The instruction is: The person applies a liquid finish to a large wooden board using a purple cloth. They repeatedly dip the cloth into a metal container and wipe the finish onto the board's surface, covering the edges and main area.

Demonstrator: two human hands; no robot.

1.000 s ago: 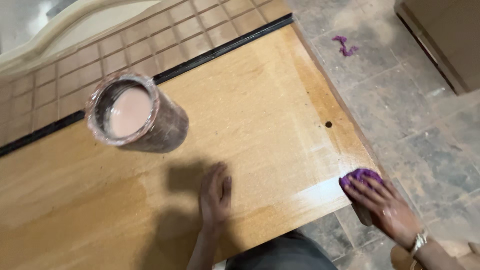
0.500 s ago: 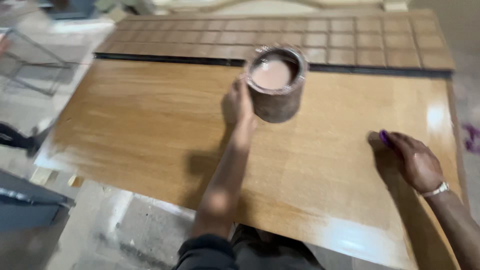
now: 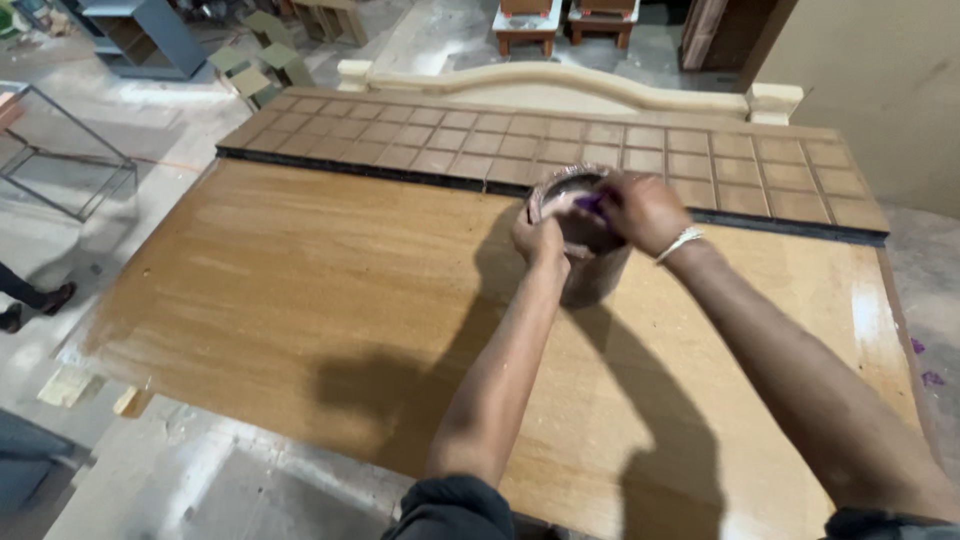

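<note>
Two bare hands meet at a round, stained brownish can (image 3: 590,270) that stands on a large, flat wooden panel with a yellow-orange grain (image 3: 300,300). The can is on the far half of the panel, just before a narrow black strip (image 3: 400,177) that crosses it from side to side. Behind the strip lies a section of small brown squares in rows (image 3: 480,140), and behind that a pale cream curved crest with two short posts (image 3: 560,85).

The left hand (image 3: 538,240) is closed around the near left side of the can, with the fingers wrapped on its wall. The right hand (image 3: 645,210) is over the open mouth of the can, fingers bent and pinched on a small purple cloth (image 3: 592,203), which is at the rim. How deep the cloth goes inside, I cannot tell. A thin, light bracelet (image 3: 680,243) is on the right wrist. Both forearms throw dark shadows on the panel.

Near the right edge, the panel surface is more glossy. On the grey floor at the right are some small purple spots (image 3: 925,365). At the far left stands a thin metal frame (image 3: 70,150), and near the left border a dark shoe of another person (image 3: 40,300) is visible.
</note>
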